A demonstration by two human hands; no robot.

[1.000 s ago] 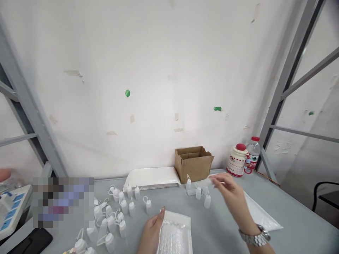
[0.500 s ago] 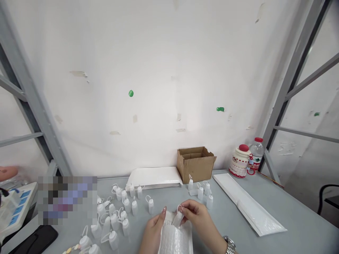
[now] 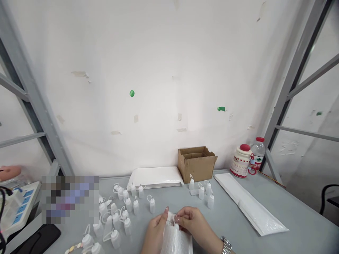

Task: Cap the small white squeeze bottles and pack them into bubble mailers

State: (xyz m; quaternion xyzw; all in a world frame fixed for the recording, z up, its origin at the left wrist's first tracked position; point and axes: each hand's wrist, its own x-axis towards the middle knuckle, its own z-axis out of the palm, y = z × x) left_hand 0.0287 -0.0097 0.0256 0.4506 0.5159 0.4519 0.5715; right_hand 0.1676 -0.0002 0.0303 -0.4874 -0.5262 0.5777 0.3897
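Observation:
A white bubble mailer point(image 3: 177, 241) stands at the bottom centre of the grey table point(image 3: 233, 225). My left hand point(image 3: 156, 231) grips its left edge near the mouth. My right hand point(image 3: 192, 223) is pinched at the mouth on a small white squeeze bottle point(image 3: 172, 219), which is mostly inside the mailer. A metal watch sits on my right wrist. Several more small white bottles point(image 3: 124, 208) with looped caps stand and lie to the left, and a few others point(image 3: 202, 190) stand just beyond my right hand.
A stack of white mailers point(image 3: 155, 177) and an open cardboard box point(image 3: 197, 163) sit against the wall. A long white mailer point(image 3: 250, 204) lies at right. A red-topped jar point(image 3: 241, 160) and water bottle point(image 3: 257, 151) stand by the grey rack post. A black phone point(image 3: 37, 240) lies at left.
My right hand came back from the bottles at the right with one small bottle and has pushed it into the mouth of the mailer. The left hand kept hold of the mailer.

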